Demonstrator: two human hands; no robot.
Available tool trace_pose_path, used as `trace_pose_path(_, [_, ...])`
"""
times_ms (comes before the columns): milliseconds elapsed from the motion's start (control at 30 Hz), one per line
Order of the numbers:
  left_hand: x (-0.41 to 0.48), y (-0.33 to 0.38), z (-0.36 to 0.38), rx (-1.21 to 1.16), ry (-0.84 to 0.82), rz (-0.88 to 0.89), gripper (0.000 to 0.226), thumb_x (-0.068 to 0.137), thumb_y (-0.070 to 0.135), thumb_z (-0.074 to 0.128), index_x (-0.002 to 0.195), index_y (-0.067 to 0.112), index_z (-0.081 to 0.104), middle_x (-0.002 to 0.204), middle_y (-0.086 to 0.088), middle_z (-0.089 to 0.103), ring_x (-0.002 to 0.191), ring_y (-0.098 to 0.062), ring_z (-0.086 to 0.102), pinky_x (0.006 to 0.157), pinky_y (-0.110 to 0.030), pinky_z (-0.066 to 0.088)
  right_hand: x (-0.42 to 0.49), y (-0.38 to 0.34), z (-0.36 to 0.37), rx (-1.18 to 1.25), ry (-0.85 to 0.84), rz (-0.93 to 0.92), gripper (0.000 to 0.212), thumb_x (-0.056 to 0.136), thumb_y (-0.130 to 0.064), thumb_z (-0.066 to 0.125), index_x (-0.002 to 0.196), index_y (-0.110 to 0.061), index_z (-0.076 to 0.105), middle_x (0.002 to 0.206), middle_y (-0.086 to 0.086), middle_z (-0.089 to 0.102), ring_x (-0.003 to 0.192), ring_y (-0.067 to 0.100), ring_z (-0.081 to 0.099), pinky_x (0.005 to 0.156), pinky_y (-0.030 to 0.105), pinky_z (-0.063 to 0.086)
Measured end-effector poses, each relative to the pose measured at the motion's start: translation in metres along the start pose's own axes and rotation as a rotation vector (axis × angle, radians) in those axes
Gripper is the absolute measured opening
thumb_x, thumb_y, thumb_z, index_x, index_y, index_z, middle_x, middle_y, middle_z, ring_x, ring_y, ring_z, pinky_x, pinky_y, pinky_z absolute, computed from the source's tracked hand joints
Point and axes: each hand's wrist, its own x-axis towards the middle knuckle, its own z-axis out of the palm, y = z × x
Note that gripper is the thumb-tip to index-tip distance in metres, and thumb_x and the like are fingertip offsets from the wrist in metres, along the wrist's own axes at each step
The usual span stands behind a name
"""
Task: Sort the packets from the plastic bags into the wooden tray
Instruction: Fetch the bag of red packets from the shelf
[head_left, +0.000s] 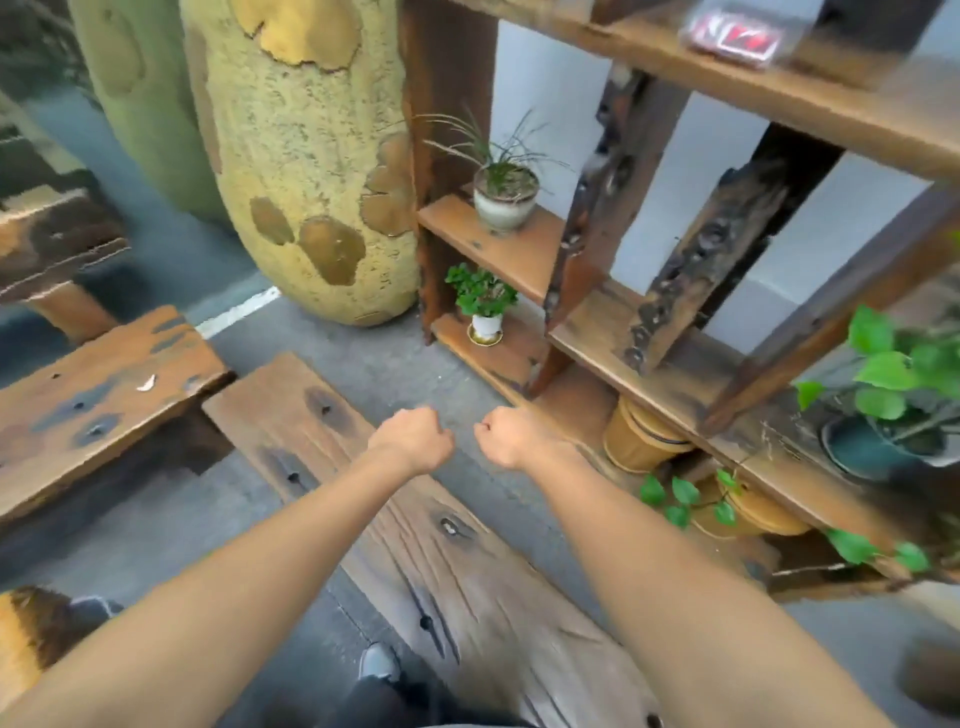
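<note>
Evidently an early stage: both fists closed and empty, no sorting visible.
Left hand (413, 439) and right hand (511, 436) hover side by side over a wooden bench (441, 545); no plastic bags or wooden tray are in view. One packet (735, 34) lies high above the right fist; shelf (649, 374) edges crowd that side, floor opens leftward.

hands: 2, left (413, 439), right (511, 436)
benches: 2 (415, 519) (93, 400)
potted plants: 3 (505, 195) (484, 306) (893, 410)
packets: 1 (735, 34)
shoes: 1 (379, 662)
</note>
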Motion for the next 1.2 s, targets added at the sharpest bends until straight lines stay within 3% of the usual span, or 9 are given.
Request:
trace_pose_path(100, [0.016, 0.070, 0.003, 0.092, -0.038, 0.141, 0.038, 0.091, 0.037, 0.047, 0.111, 0.011, 0.065, 0.124, -0.019, 0.064, 0.115, -0.037, 0.060, 0.090, -0.037, 0.048, -0.015, 0.062, -0.030, 0.063, 0.063, 0.151, 0.050, 0.100, -0.039, 0.035, 0.130, -0.010, 0.062, 0.137, 0.020, 0.058, 0.125, 0.038, 0.056, 0.100, 0.038, 0.046])
trace_pose_path(367, [0.038, 0.209, 0.002, 0.327, -0.183, 0.420, 0.045, 0.092, 0.034, 0.047, 0.123, 0.006, 0.062, 0.132, -0.020, 0.060, 0.121, -0.036, 0.058, 0.094, -0.036, 0.046, -0.036, 0.162, -0.084, 0.134, 0.065, 0.372, 0.058, 0.100, -0.049, 0.034, 0.127, -0.006, 0.063, 0.137, 0.019, 0.059, 0.127, 0.036, 0.056, 0.102, 0.039, 0.046])
trace_pose_path(467, [0.055, 0.257, -0.027, 0.398, -0.179, 0.515, 0.044, 0.092, 0.033, 0.047, 0.121, 0.004, 0.063, 0.131, -0.019, 0.062, 0.119, -0.034, 0.059, 0.092, -0.034, 0.047, -0.029, 0.180, -0.131, 0.161, 0.040, 0.413, 0.054, 0.101, -0.047, 0.035, 0.121, -0.007, 0.065, 0.123, 0.018, 0.066, 0.113, 0.039, 0.064, 0.088, 0.038, 0.052])
trace_pose_path(533, [0.069, 0.292, -0.057, 0.413, -0.124, 0.572, 0.045, 0.094, 0.033, 0.047, 0.126, 0.005, 0.060, 0.134, -0.019, 0.059, 0.121, -0.035, 0.058, 0.094, -0.036, 0.046, -0.019, 0.189, -0.173, 0.174, 0.042, 0.417, 0.051, 0.101, -0.045, 0.037, 0.116, -0.006, 0.065, 0.105, 0.012, 0.068, 0.092, 0.036, 0.069, 0.073, 0.036, 0.053])
trace_pose_path(667, [0.100, 0.354, -0.122, 0.424, 0.029, 0.663, 0.037, 0.096, 0.036, 0.044, 0.115, 0.010, 0.062, 0.125, -0.015, 0.062, 0.106, -0.035, 0.061, 0.084, -0.037, 0.048, 0.005, 0.195, -0.263, 0.154, 0.160, 0.394, 0.059, 0.100, -0.052, 0.034, 0.111, -0.004, 0.065, 0.097, 0.012, 0.068, 0.060, 0.029, 0.063, 0.067, 0.034, 0.058])
trace_pose_path(767, [0.122, 0.388, -0.176, 0.396, 0.141, 0.698, 0.029, 0.094, 0.036, 0.046, 0.103, 0.013, 0.061, 0.114, -0.013, 0.064, 0.093, -0.033, 0.060, 0.079, -0.036, 0.051, 0.018, 0.186, -0.329, 0.103, 0.298, 0.355, 0.053, 0.098, -0.055, 0.036, 0.087, -0.010, 0.062, 0.088, 0.008, 0.064, 0.067, 0.030, 0.067, 0.068, 0.033, 0.058])
trace_pose_path(933, [0.158, 0.423, -0.249, 0.296, 0.419, 0.711, 0.034, 0.094, 0.037, 0.048, 0.107, 0.010, 0.065, 0.100, -0.009, 0.061, 0.091, -0.030, 0.060, 0.073, -0.034, 0.047, 0.035, 0.161, -0.421, 0.105, 0.580, 0.245, 0.045, 0.097, -0.046, 0.043, 0.087, -0.010, 0.066, 0.085, 0.006, 0.073, 0.074, 0.027, 0.069, 0.073, 0.037, 0.059])
trace_pose_path(1100, [0.209, 0.437, -0.281, 0.066, 0.654, 0.673, 0.038, 0.089, 0.043, 0.050, 0.102, 0.011, 0.065, 0.110, -0.016, 0.067, 0.100, -0.038, 0.062, 0.083, -0.041, 0.052, 0.065, 0.145, -0.456, 0.300, 0.892, 0.224, 0.033, 0.096, -0.034, 0.053, 0.123, -0.015, 0.059, 0.121, 0.009, 0.064, 0.090, 0.023, 0.053, 0.071, 0.030, 0.043])
trace_pose_path(1200, [0.238, 0.440, -0.284, -0.058, 0.607, 0.523, 0.064, 0.088, 0.056, 0.056, 0.130, 0.008, 0.047, 0.133, -0.018, 0.051, 0.121, -0.039, 0.050, 0.096, -0.048, 0.045, 0.089, 0.141, -0.457, 0.671, 0.896, 0.278, 0.046, 0.097, -0.033, 0.055, 0.138, -0.015, 0.045, 0.131, 0.007, 0.055, 0.093, 0.023, 0.058, 0.069, 0.034, 0.060])
